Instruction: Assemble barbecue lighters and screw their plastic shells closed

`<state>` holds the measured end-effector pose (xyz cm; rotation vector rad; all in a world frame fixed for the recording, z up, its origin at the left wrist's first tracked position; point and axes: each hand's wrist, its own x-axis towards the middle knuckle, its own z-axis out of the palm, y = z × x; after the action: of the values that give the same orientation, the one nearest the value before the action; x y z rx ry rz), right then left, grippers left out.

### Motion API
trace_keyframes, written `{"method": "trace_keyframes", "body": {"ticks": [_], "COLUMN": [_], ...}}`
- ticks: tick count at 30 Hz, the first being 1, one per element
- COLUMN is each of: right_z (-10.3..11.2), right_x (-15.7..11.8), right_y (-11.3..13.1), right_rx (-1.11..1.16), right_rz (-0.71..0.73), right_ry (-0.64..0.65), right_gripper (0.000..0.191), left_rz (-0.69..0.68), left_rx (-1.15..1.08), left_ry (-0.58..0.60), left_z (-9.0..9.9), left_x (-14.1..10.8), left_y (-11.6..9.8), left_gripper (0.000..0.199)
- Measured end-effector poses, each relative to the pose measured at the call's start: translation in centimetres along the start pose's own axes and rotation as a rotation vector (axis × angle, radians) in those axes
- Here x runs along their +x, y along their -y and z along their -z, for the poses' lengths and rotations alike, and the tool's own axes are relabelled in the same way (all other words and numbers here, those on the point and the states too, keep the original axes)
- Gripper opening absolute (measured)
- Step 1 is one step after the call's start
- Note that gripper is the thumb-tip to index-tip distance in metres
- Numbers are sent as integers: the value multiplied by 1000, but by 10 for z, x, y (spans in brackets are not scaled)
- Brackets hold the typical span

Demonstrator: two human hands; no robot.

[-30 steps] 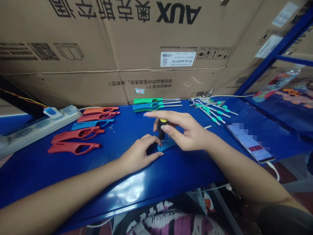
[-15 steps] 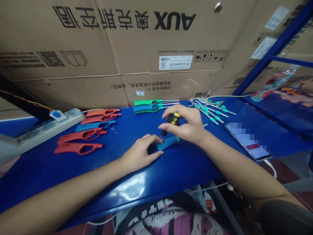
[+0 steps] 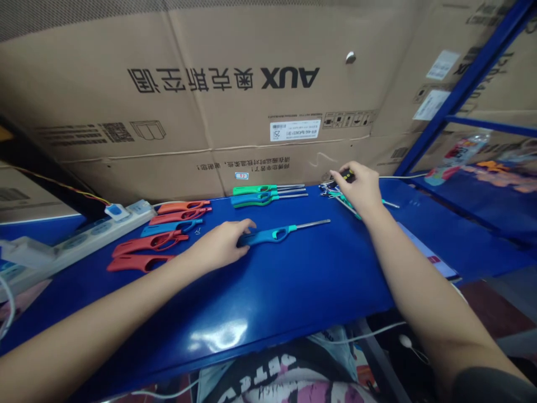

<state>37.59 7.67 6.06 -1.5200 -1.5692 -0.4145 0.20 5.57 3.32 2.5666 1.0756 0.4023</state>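
Observation:
A blue long-nosed lighter (image 3: 265, 236) with a teal trigger and a metal tube lies in the middle of the table, its tube pointing right. My left hand (image 3: 224, 244) is closed around the butt end of its handle. Farther back on the right, my right hand (image 3: 359, 184) grips a screwdriver (image 3: 347, 174) with a black and yellow handle; its tip cannot be made out. That hand is over a pile of metal lighter tubes (image 3: 348, 206) with teal parts, hiding some of them. Behind the blue lighter lie green and blue lighters (image 3: 254, 198) with tubes.
Several red, orange and blue lighter handles (image 3: 146, 242) lie at the left, with small screws (image 3: 198, 230) beside them. A power strip (image 3: 90, 238) runs along the left edge. Cardboard (image 3: 235, 129) walls the back. A phone (image 3: 428, 249) lies at the right, partly behind my forearm.
My right hand has lifted the screwdriver off the blue lighter and carried it back and right to the tube pile. My left hand stays on the lighter. The view has shifted.

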Motion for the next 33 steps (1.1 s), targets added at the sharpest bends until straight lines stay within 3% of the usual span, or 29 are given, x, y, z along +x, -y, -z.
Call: {"method": "trace_keyframes", "body": {"ticks": [7, 14, 19, 24, 26, 29, 33], "right_z": [-1, -4, -11, -17, -19, -21, -24], "right_x": [-2, -2, -3, -7, -9, -10, -11], "right_y": [-4, -6, -11, -11, -10, -10, -15], "right_rx": [19, 52, 32, 22, 15, -8, -58], "right_rz": [-36, 35, 44, 71, 85, 101, 115], "right_ry": [-37, -25, 29, 94, 129, 194, 325], "right_gripper": [23, 22, 20, 20, 21, 24, 22], "left_rz": [67, 95, 78, 72, 49, -7, 23], "left_rx": [21, 74, 125, 232, 274, 386, 495], "left_ry": [-73, -125, -123, -165, -199, -232, -101], "left_z": [8, 5, 8, 11, 6, -8, -23], "left_x": [44, 55, 53, 48, 47, 51, 59], "left_y": [46, 65, 60, 42, 33, 24, 20], "left_gripper": [27, 25, 25, 28, 34, 58, 67]}}
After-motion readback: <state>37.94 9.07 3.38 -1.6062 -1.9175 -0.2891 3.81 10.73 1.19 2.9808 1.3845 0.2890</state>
